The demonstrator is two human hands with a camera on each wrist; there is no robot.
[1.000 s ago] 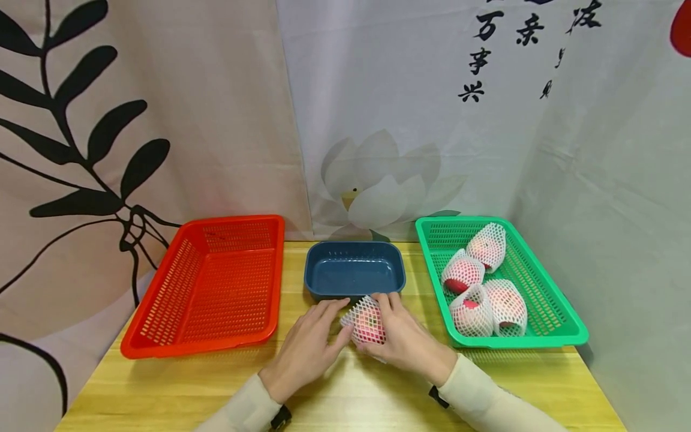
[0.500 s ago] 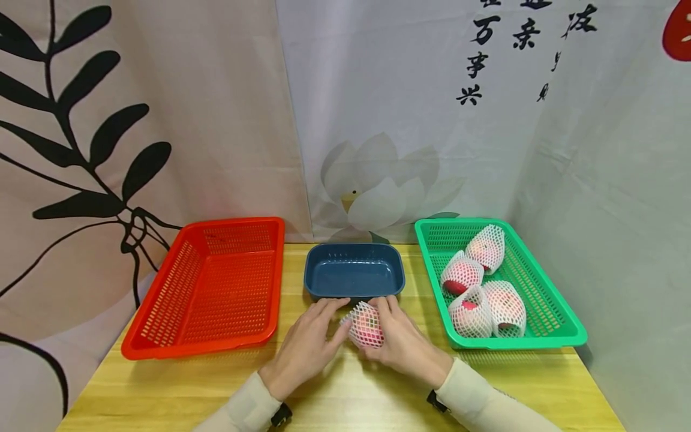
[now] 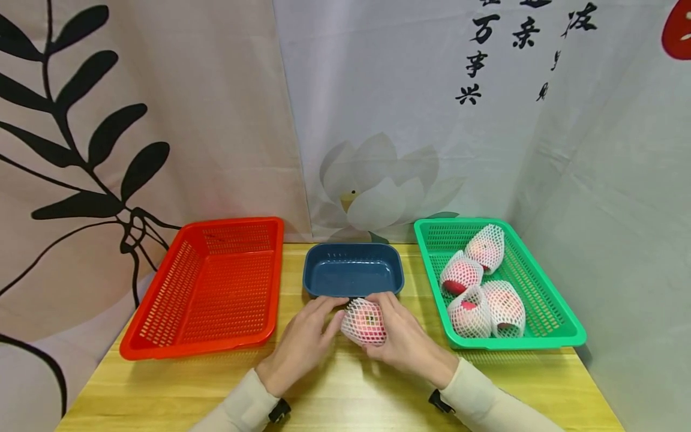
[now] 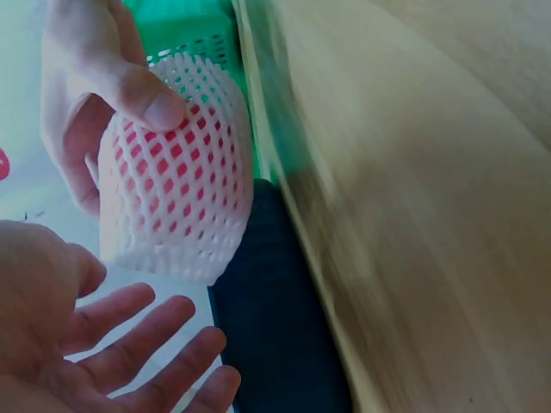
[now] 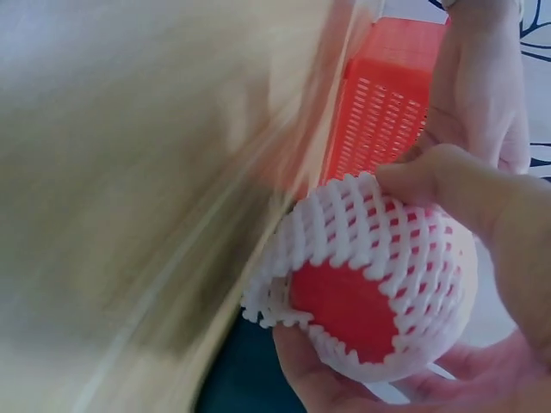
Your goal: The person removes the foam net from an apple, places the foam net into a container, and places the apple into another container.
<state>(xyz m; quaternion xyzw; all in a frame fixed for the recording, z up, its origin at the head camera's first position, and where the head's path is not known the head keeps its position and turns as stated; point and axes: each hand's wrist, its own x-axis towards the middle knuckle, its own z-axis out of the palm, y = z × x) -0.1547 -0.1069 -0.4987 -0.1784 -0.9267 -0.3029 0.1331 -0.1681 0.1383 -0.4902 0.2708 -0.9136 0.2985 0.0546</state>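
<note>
Holding the red fruit (image 5: 344, 310) by its white foam net sleeve (image 4: 168, 260), the right hand (image 3: 408, 339) keeps it at the near side of the dark-blue tray (image 3: 353, 277); the left hand (image 3: 301, 345) is loosely spread beside it. The fruit is probably firm yet bruisable, the sleeve soft and liable to slip, so its broad middle suits gripping. Its kind and any left-thumb contact are unclear.
</note>
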